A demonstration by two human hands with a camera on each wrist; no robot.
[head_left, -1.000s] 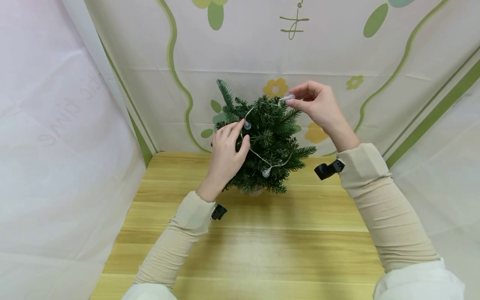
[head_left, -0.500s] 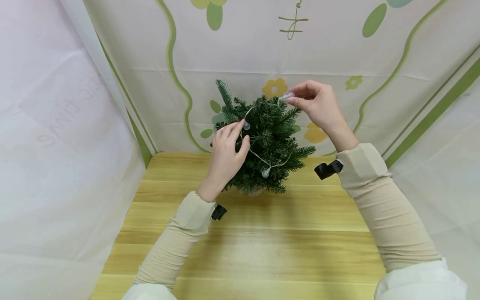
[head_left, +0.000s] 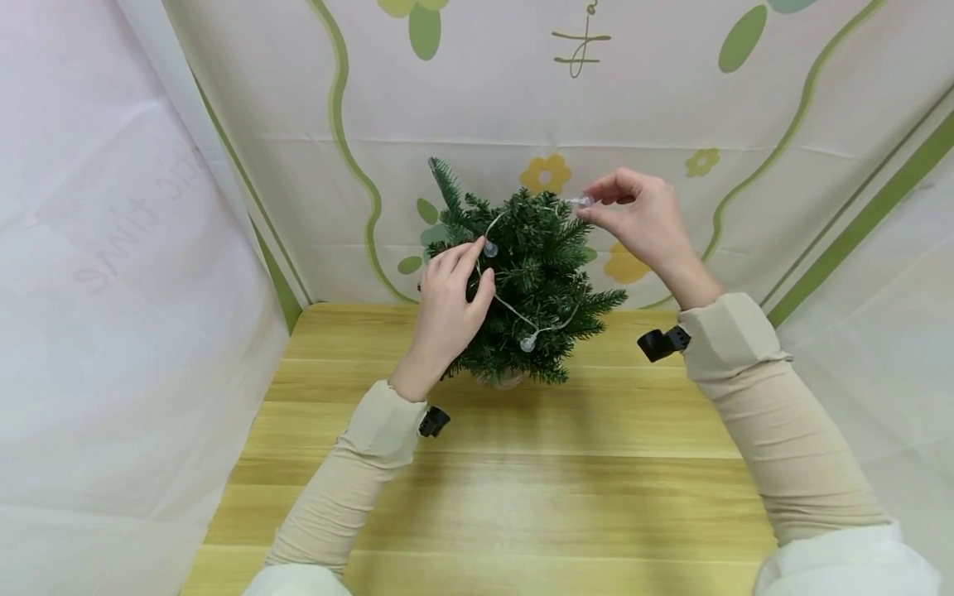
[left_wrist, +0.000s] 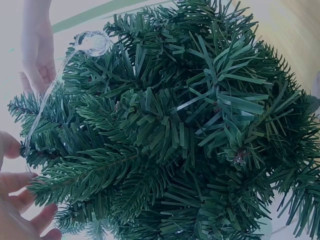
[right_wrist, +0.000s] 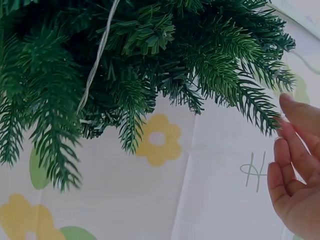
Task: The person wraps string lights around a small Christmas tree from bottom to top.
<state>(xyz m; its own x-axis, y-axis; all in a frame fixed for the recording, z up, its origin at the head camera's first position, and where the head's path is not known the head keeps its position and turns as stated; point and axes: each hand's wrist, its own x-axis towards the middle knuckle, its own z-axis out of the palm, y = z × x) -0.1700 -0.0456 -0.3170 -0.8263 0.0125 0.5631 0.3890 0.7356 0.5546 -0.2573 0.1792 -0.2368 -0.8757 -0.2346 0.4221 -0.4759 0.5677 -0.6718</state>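
A small artificial Christmas tree [head_left: 532,281] stands at the table's far side, with string lights [head_left: 514,310] strung over its branches. My right hand [head_left: 641,215] pinches a clear bulb [head_left: 585,201] of the lights between thumb and fingertips, just off the tree's upper right. My left hand [head_left: 450,302] lies against the tree's left side, fingers fairly straight and thumb apart, beside another bulb [head_left: 490,247]. Lower on the front hangs a third bulb [head_left: 527,343]. In the left wrist view, wire [left_wrist: 42,102] runs down to the left fingers [left_wrist: 17,182]. Branches hide part of the string.
The wooden table [head_left: 484,497] extends in front of the tree. A printed fabric wall [head_left: 462,99] rises close behind it, with more fabric on the left [head_left: 112,348] and right [head_left: 879,356]. The tree's base [head_left: 507,379] shows below the branches.
My right hand has shifted slightly right and down with the bulb, drawing it a little away from the tree. My left hand has stayed in place.
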